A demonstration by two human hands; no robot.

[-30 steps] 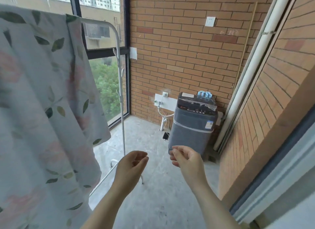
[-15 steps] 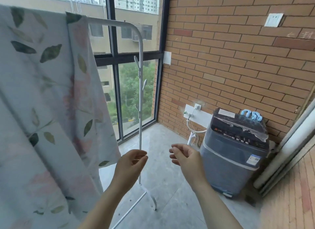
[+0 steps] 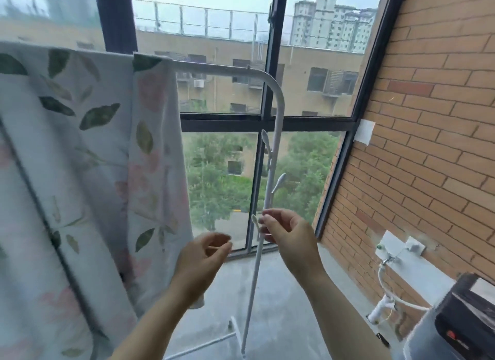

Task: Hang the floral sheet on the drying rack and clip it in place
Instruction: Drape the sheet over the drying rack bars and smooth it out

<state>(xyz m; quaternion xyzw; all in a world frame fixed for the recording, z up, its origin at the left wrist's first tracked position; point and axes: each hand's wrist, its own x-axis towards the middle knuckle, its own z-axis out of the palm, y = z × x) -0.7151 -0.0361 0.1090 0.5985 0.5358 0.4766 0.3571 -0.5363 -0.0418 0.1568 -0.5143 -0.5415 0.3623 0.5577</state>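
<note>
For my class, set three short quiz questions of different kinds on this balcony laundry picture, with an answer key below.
1. True or false: the floral sheet is draped over the top bar of the drying rack.
2. Multiple choice: what does the left hand hold? A) a clip B) a corner of the sheet C) nothing that shows.
3. Fill the gap: the rack's upright pole passes just beside the ____ hand.

Key
1. True; the cloth hangs down on the left part of the bar.
2. C; its fingers are loosely curled with nothing visible in them.
3. Right.
</note>
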